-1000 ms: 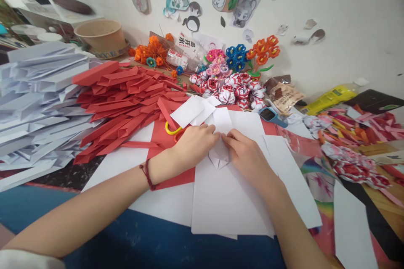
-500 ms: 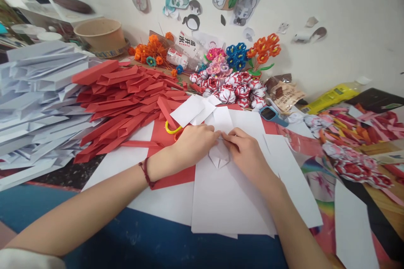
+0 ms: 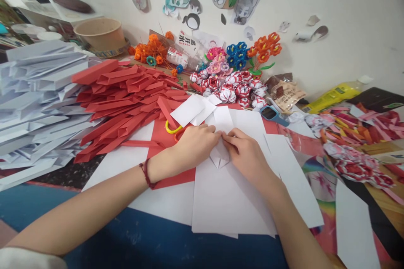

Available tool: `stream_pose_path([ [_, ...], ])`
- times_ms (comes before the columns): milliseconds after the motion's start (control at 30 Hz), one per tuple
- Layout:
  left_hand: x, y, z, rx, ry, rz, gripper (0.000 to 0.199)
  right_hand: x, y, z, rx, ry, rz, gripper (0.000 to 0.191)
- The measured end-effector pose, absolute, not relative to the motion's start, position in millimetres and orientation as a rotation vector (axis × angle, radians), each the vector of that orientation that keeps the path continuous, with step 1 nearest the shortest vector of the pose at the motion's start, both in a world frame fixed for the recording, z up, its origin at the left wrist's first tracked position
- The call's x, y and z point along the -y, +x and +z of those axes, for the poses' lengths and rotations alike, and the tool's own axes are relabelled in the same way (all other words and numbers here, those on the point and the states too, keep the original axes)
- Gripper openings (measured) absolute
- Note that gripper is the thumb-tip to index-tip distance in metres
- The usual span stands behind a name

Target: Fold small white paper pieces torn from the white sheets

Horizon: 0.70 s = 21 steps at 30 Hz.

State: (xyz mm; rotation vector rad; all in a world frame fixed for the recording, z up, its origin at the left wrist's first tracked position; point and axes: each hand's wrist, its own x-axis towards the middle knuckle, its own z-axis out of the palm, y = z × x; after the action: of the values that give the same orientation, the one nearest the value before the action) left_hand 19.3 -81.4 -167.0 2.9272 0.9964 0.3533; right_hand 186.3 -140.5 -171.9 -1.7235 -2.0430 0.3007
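Observation:
A small folded piece of white paper [image 3: 220, 155] stands between my hands, its pointed lower end showing below the fingers. My left hand [image 3: 197, 145] pinches its left side, thumb and fingers pressed together. From the other side my right hand [image 3: 248, 151] grips it with thumb and forefinger, the fingertips of both hands nearly meeting. Part of the folded paper is hidden behind the fingers. Beneath lie flat white sheets [image 3: 230, 206] and a red sheet [image 3: 176, 178]. Scissors with a yellow handle loop [image 3: 172, 127] lie partly covered beside my left hand.
Piles of folded white strips [image 3: 38, 105] and folded red strips [image 3: 126, 101] fill the left. Red-and-white paper flowers [image 3: 233, 88] sit at the back, near a blue smartwatch [image 3: 271, 114]. A yellow bottle [image 3: 334, 96] and colourful strips [image 3: 362, 126] lie right. Loose white strips [image 3: 296, 176] flank my right arm.
Hardly anything differs. Both hands keep their pinch on the folded white paper, and the view has shifted very slightly.

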Motion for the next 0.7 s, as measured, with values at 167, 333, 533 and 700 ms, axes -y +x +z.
stream_pose_path([
  [167,83.9,18.2,-166.2,-0.984,2.948,0.319,0.022,140.5,186.7,-170.7,2.052,-1.721,0.283,0.029],
  [333,86.4,17.9,-164.5,-0.99,2.977,0.241,0.027,140.8,187.0,-171.0,2.07,-1.72,0.254,0.028],
  [533,87.5,19.7,-164.5,-0.921,3.084,0.249,0.025,142.3,184.4,-171.8,2.087,-1.764,0.224,0.027],
  [700,86.9,19.8,-165.9,-0.907,3.079,0.264,0.029,143.2,181.8,-169.7,2.101,-1.811,0.189,0.027],
])
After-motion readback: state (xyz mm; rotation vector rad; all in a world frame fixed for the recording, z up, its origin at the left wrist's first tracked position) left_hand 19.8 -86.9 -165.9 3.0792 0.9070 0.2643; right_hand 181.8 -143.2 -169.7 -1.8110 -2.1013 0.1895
